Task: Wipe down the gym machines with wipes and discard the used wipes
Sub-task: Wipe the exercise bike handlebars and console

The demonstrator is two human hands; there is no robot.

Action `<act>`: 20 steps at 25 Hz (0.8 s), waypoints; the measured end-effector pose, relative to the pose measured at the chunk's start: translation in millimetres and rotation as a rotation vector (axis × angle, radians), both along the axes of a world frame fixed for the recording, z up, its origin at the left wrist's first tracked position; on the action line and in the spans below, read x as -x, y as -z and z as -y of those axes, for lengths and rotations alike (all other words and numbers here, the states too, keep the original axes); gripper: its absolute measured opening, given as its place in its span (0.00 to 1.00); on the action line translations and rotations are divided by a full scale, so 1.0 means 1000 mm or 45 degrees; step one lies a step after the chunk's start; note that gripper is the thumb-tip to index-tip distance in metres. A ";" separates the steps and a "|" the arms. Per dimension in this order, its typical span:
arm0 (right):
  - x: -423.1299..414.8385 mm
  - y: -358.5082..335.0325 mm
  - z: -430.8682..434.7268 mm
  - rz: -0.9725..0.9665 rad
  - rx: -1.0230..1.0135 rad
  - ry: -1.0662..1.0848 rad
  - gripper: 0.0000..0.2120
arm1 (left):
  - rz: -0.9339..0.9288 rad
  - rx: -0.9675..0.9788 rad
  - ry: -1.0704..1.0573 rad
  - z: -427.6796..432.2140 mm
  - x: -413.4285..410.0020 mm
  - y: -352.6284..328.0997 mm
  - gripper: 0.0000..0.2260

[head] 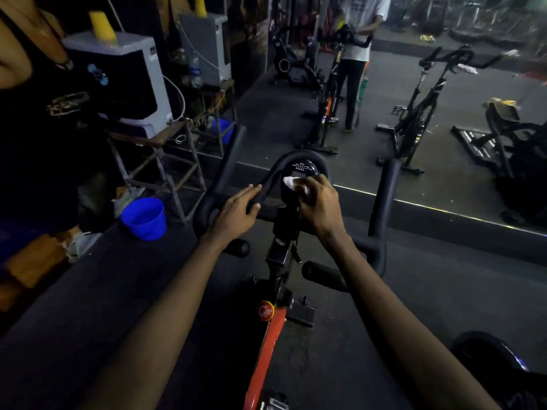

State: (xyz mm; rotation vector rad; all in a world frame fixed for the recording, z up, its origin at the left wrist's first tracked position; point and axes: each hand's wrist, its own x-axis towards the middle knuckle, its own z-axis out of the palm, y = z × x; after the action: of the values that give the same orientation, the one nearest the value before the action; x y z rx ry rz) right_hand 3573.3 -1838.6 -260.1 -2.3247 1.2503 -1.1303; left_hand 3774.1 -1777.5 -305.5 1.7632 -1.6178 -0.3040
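A spin bike (268,341) with an orange frame stands dead centre, its black handlebar (302,155) looping up toward twelve o'clock around a round console (305,168). The right hand (318,202) has its fingers curled around a crumpled white wipe (291,183) and presses it against the lower face of the console, so the wipe sits between the fingertips and the display, at about eleven o'clock from the knuckles. The left hand (236,208) lies at nine o'clock from the right one, its fingers fairly straight and laid along the curved bar, the thumb resting against the bar's near side; it grasps nothing tightly. A red knob (265,310) sits on the frame at six o'clock below the console. On the floor at eight o'clock from the handlebar stands a blue bucket (145,217), beside a metal stand bearing a grey air cooler (118,75) topped with a yellow cone (102,25). Another person (44,113) in dark clothes stands at the nine o'clock edge. A wall mirror (444,128) from twelve to three o'clock reflects more bikes.
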 end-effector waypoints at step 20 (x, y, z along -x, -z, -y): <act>-0.044 -0.004 -0.102 -0.121 -0.082 -0.978 0.10 | 0.106 -0.199 -1.191 -0.325 0.061 -0.046 0.21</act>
State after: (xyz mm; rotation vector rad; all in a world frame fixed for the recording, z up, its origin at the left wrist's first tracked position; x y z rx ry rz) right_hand 3617.0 -1736.5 -256.3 -2.4658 0.3159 -0.6983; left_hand 3713.5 -1452.2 -259.2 2.4517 -0.6790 0.0966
